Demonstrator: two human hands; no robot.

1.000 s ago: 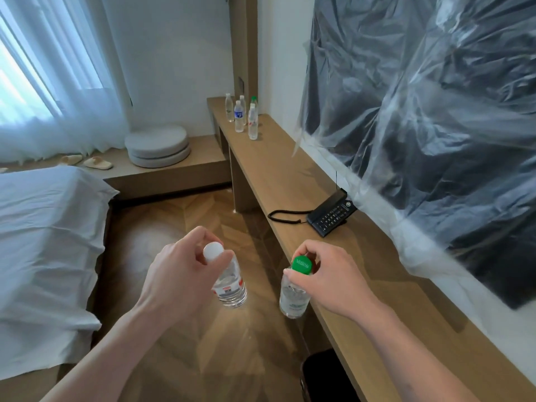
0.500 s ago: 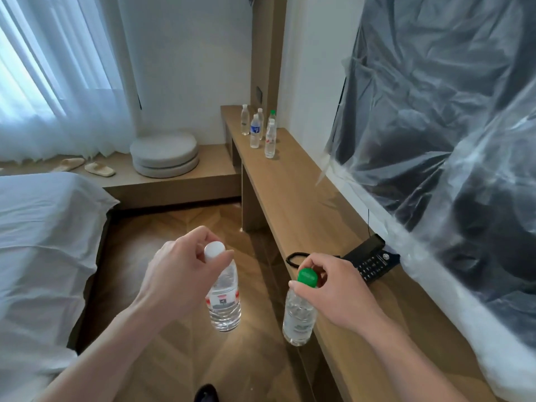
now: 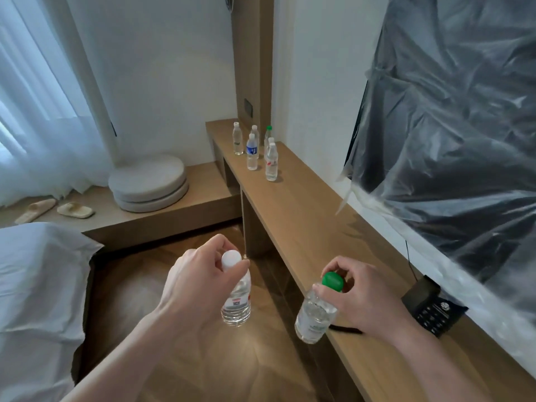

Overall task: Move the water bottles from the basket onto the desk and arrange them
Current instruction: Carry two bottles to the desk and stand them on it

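While walking up beside the desk (image 3: 304, 227), left hand (image 3: 197, 288) pinching a white-capped bottle (image 3: 236, 300), right hand (image 3: 362, 297) a green-capped bottle (image 3: 314, 314), both hanging upright. Standing bottles (image 3: 258, 149) far ahead at the desk's end; right hand nearer.

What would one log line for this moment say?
left hand: holds white-capped clear plastic bottle by neck | right hand: holds green-capped clear plastic bottle by neck | long wooden desk: bottles standing at far end
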